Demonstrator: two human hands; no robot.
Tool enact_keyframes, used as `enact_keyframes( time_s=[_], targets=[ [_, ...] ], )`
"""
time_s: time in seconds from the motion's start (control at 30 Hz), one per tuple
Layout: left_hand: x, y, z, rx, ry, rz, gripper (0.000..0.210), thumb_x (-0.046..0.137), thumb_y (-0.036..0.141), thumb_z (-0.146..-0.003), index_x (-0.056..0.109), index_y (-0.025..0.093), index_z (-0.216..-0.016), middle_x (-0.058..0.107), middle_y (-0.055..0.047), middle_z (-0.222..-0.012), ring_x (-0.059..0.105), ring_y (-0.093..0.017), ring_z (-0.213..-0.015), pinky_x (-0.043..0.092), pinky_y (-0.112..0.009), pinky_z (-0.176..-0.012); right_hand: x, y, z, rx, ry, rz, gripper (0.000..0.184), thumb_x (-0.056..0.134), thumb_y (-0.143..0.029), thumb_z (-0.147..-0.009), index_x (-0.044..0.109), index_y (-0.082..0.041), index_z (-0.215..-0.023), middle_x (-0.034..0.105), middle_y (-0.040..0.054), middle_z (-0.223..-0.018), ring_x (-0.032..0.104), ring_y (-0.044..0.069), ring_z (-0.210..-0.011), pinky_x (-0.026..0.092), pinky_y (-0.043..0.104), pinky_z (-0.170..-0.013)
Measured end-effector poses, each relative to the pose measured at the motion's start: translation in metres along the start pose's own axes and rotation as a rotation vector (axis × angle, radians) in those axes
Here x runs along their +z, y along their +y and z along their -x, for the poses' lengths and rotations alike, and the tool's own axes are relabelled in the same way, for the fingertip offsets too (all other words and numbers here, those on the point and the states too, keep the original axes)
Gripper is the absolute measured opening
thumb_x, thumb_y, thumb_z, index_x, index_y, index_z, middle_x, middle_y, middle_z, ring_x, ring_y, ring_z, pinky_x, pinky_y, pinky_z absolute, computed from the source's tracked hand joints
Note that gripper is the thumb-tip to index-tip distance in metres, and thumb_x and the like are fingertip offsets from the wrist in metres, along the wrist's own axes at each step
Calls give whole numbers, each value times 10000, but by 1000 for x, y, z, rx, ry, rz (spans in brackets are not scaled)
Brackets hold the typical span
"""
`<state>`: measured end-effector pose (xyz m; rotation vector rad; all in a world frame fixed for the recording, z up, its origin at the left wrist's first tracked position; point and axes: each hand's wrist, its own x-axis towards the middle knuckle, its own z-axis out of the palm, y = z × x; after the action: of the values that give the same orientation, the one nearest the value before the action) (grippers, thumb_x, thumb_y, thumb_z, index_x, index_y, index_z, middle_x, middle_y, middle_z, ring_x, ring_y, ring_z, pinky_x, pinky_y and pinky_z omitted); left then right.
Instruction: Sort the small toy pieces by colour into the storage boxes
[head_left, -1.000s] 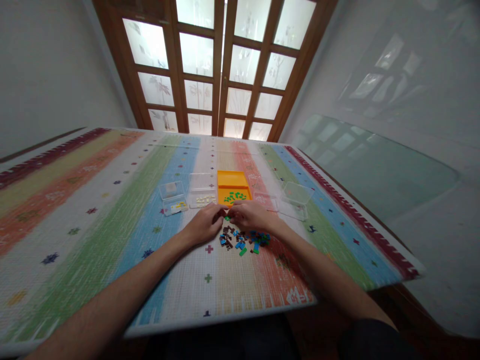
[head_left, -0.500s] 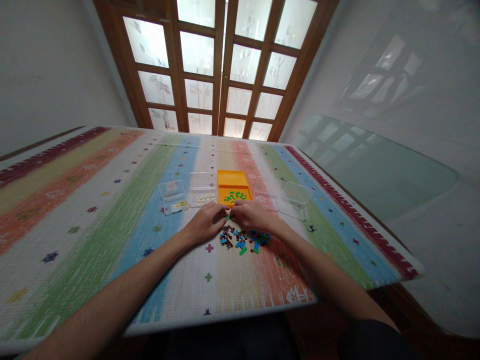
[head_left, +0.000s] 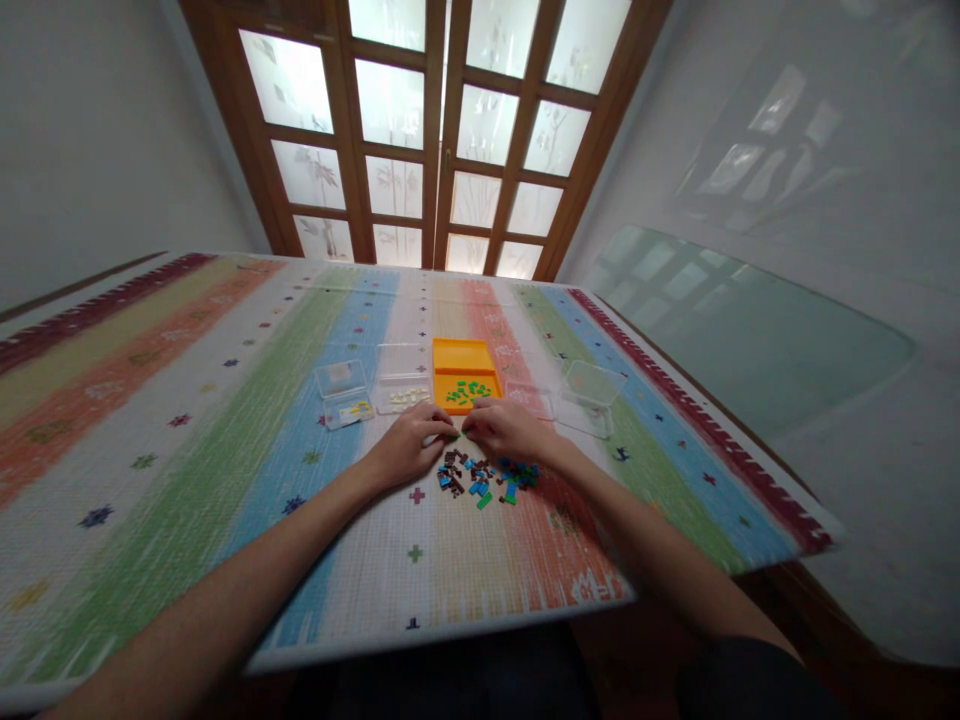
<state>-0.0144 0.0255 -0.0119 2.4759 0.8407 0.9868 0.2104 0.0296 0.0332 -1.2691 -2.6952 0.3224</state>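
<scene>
My left hand (head_left: pixel 409 442) and my right hand (head_left: pixel 506 430) meet just in front of the yellow box (head_left: pixel 463 353), fingertips a small gap apart. Both are closed in a pinch. Tiny bits of green building brick (head_left: pixel 460 435) show at the fingertips of each hand; their shape is too small to make out. Below the fingers lies a loose pile of brown bricks (head_left: pixel 452 472), blue bricks (head_left: pixel 478 488) and green bricks (head_left: pixel 484 501). My right hand partly covers the pile's back edge. Several green bricks (head_left: pixel 469 392) lie inside the open yellow box.
Left of the yellow box stand an open clear box (head_left: pixel 344 412) with yellow pieces and another clear box (head_left: pixel 403 398) with whitish pieces. To the right are a clear box (head_left: pixel 531 401) and an open-lidded clear box (head_left: pixel 589 415). A striped tablecloth (head_left: pixel 247 480) covers the table.
The fingertips have shifted slightly; the green brick between them shows less, with green at both hands' fingertips now. The boxes and pile look the same.
</scene>
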Motion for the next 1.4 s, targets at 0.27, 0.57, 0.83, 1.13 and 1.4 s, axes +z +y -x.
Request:
enact_keyframes(
  time_s=[0.27, 0.57, 0.83, 1.13, 1.4],
  targets=[
    [1, -1, 0, 0, 1, -16, 232, 584, 148, -936, 787, 228, -1014, 736, -92, -999, 658, -242, -979, 547, -440, -912, -1, -4, -1, -2, -3, -5, 182, 649, -163, -932, 800, -179, -1034, 712, 80, -971, 617, 156, -832, 405, 247, -718],
    [2, -2, 0, -37, 20, -32, 275, 557, 143, -931, 759, 219, -1101, 720, -93, -1019, 648, -243, -994, 536, -439, -931, 2, -3, -4, -32, -9, -11, 145, 662, -183, -934, 787, -155, -1000, 702, 80, -939, 604, 159, -817, 408, 255, -725],
    [2, -2, 0, -36, 32, -52, 250, 541, 136, -928, 747, 201, -1053, 715, -92, -999, 641, -238, -970, 534, -429, -910, 6, -6, -4, -43, -4, 17, 142, 598, -165, -953, 734, -149, -994, 685, 90, -1016, 609, 160, -842, 438, 261, -744],
    [1, 1, -1, -41, 29, -53, 224, 526, 148, -939, 727, 184, -1030, 711, -94, -984, 639, -239, -960, 529, -426, -906, 8, 2, -4, -75, 57, 24, 139, 545, -213, -994, 665, -146, -1013, 661, 91, -992, 603, 181, -862, 445, 293, -775],
    [2, 1, -1, -44, 28, -58, 200, 518, 161, -955, 711, 165, -1007, 710, -110, -997, 637, -246, -969, 526, -435, -906, -11, 35, -29, -31, 199, -6, 91, 572, -192, -967, 660, -170, -979, 651, 82, -995, 597, 186, -874, 444, 300, -793]
  ],
)
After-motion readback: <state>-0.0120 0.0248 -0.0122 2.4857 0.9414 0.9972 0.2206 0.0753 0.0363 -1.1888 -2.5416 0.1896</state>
